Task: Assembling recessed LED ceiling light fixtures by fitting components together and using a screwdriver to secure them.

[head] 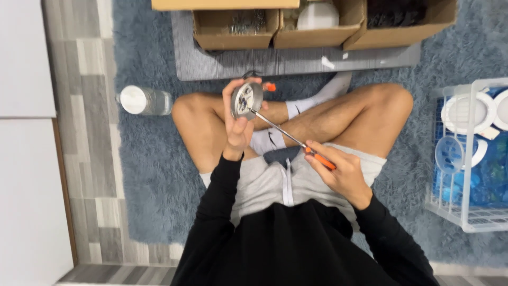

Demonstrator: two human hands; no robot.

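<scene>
You sat cross-legged on a shaggy blue-grey rug (143, 175), facing a grey mat (296, 61) that carried three open cardboard boxes (317, 32). A white wire basket (465, 212) of round white and blue parts stood at your right, and a capped clear bottle (145, 100) lay on the rug at your left, well apart from your hands.

Your left hand (238, 130) held a round silver clock-like disc (246, 99) upright above your knees, its grip clamped on the rim, thumb low and fingers curled over the top. Your right hand (341, 172) was closed round the orange handle of a long screwdriver (288, 136), whose thin metal shaft ran up and left until its tip met the lower edge of the disc's face. A small orange piece (270, 86) showed just behind the disc; what it was could not be told.

The likely hazard lay at that tip: with the disc held only in the air and nothing braced beneath it, a hard push could have made the blade skid off and strike your left thumb or the bare leg below. A freed small part would probably have vanished into the deep pile of the rug.
</scene>
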